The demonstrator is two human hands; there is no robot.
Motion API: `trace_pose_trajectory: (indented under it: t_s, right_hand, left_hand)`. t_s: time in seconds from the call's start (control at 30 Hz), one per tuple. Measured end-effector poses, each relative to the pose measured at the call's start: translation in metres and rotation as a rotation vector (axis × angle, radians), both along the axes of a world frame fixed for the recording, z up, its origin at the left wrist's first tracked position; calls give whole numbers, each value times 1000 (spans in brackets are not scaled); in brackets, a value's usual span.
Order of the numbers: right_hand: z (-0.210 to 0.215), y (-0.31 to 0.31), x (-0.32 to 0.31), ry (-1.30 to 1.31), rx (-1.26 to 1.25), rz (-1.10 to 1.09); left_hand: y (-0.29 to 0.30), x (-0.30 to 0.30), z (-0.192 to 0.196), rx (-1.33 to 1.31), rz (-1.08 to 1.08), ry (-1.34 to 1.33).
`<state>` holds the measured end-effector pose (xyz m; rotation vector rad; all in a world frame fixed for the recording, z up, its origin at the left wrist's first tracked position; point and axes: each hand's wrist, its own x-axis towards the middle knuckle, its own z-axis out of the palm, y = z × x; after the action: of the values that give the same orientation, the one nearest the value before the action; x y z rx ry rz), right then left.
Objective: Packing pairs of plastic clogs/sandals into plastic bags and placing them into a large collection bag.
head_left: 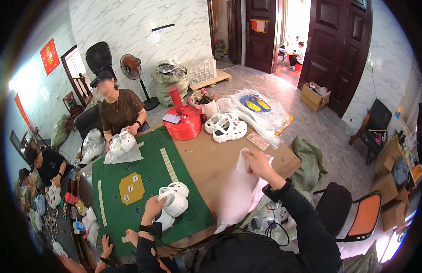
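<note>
At the near edge of the green mat, my left hand (152,208) is closed on the back of a pair of white clogs (177,200). The clogs have rounded toes and sit low over the mat. Raised over the brown tabletop, my right hand (260,164) pinches the top of a pale pink and white limp sheet or bag (254,193). It hangs down to the table's near edge, and part of it is blurred, so I cannot tell its exact kind.
Across the green mat (149,182), a person (122,107) handles bagged white clogs (122,142). Further back are a red twine spool (183,125), decorated white clogs (229,131) and plastic bags (265,120). Another person's hand (106,248) rests at the mat's lower left; an office chair (340,211) stands right.
</note>
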<state>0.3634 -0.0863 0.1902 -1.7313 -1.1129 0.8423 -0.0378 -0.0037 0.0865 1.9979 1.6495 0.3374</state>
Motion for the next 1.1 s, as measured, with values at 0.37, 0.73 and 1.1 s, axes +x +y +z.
trace_pose_trajectory:
  t_s: [0.37,0.73,1.1]
  right_hand:
    - [-55,6,85,-424,440,-181]
    - [-218,-36,143,-678,-4,42]
    - [-186,-28,62,-824,-15,62]
  left_hand:
    - [-9,58,-25,305,-23,95]
    - [-36,119,-81,302,-203,320]
    - [-89,130,-122,114,-183,197]
